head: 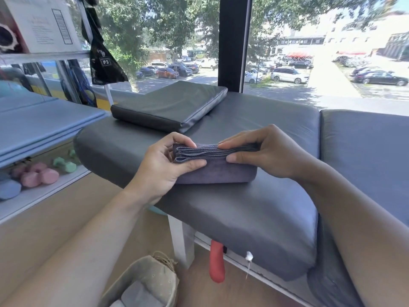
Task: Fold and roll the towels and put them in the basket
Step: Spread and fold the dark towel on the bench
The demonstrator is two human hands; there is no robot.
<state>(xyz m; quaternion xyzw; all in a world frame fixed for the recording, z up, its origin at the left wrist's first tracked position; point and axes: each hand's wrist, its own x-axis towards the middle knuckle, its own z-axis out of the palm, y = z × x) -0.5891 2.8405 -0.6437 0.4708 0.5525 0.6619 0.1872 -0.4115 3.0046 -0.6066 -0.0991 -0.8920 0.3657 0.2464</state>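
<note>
Grey padded bench (254, 218) bore the rolled towel (215, 171), both hands' fingers pinching its layered end; next, the basket (155, 275) below.

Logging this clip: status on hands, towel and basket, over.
Left hand and right hand both pinch the towel, folded thick on the padded bench. Basket on floor below left, nothing blocking.

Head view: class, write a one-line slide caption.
Both hands, left and right, pinch a folded towel on a padded bench.
</note>
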